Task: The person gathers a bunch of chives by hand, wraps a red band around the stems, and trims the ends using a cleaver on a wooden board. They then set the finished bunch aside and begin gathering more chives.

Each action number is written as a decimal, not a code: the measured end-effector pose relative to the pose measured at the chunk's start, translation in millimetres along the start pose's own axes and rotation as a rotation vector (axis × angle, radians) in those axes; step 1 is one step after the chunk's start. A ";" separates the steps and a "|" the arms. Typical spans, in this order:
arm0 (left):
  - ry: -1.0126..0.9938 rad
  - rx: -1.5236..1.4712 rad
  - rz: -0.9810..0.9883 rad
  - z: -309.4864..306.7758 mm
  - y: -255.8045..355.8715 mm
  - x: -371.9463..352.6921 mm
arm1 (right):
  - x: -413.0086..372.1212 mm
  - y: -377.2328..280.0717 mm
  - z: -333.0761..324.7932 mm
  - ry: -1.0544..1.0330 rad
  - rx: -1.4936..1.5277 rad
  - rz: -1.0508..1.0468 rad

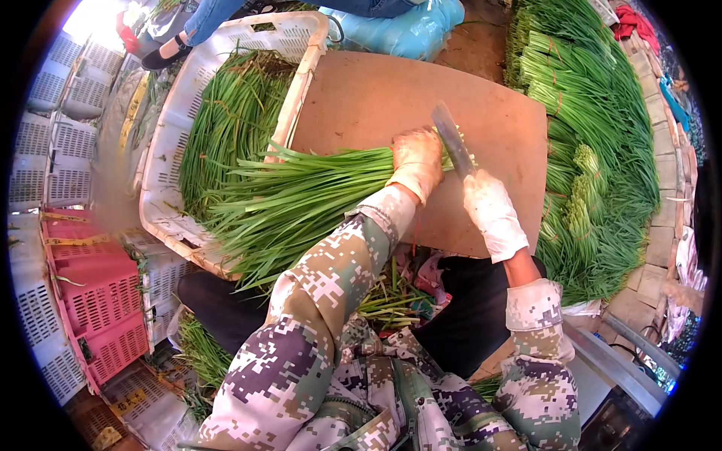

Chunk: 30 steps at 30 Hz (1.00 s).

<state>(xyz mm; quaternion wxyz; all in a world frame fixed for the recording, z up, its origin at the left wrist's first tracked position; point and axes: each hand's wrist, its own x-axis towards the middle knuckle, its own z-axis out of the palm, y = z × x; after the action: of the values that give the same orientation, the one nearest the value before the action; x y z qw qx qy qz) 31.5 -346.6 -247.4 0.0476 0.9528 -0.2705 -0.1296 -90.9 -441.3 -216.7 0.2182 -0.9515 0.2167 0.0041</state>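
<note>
My gloved left hand [418, 159] is wrapped round a thick bunch of green chives [316, 184] near its root end. The long leaves fan out to the left, over the rim of a white plastic crate [167, 161]. In my gloved right hand [492, 210] is a knife [451, 137], its broad blade pointing up and away from me. The blade stands close beside the pale cut ends of the bunch, just right of my left fist. Both hands are over a brown board [361, 94] in front of me. The knife handle is hidden in my grip.
More loose greens [233, 113] fill the crate. Tied bundles of chives [594, 98] are piled on the right. Red crates [94, 293] stand at the left among white ones. A blue plastic bag [410, 30] and another person's leg [214, 19] are beyond the board. Trimmings [391, 301] lie near my lap.
</note>
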 end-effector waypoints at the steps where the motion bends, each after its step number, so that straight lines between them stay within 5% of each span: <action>1: 0.026 0.008 0.003 1.3 0.2 -0.9 | 1.7 0.3 1.2 -0.001 -0.001 -0.001; 4: 0.045 0.035 0.019 3.4 1.3 -0.6 | 18.1 12.1 18.9 0.015 -0.022 -0.054; 6: 0.039 0.018 0.021 4.2 0.1 -1.3 | 30.4 25.8 29.9 0.100 -0.053 -0.382; 9: 0.029 -0.008 0.002 3.1 1.6 0.2 | 31.7 14.0 28.3 0.024 0.011 -0.088; 13: 0.017 -0.042 0.002 -2.4 2.2 -0.9 | 33.8 5.4 4.2 0.036 0.022 -0.329; 16: 0.022 -0.026 -0.002 -3.8 1.4 -1.9 | 23.6 -6.3 -2.2 0.027 -0.130 -0.278; 20: 0.059 0.033 0.014 0.6 4.4 -5.0 | 34.3 14.0 -4.7 0.013 -0.404 -0.656; 22: 0.064 -0.007 0.000 13.9 4.0 2.4 | 36.1 1.6 -22.5 -0.055 -0.330 -0.586; 25: 0.123 0.108 0.008 22.6 7.0 4.0 | 37.1 -20.5 -47.1 -0.414 0.065 -0.099; 28: 0.141 0.108 0.014 18.4 6.8 1.4 | 33.9 -44.3 -60.0 -0.445 0.155 0.177; 30: 0.118 0.083 0.049 13.1 4.9 0.1 | 29.6 -38.6 -60.8 -0.437 0.182 0.153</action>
<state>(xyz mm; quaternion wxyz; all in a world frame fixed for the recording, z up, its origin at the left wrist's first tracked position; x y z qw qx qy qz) 25.5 -351.1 -259.3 0.0269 0.9531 -0.2954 -0.0605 -53.3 -447.5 -148.7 0.3436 -0.8854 0.2351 0.2067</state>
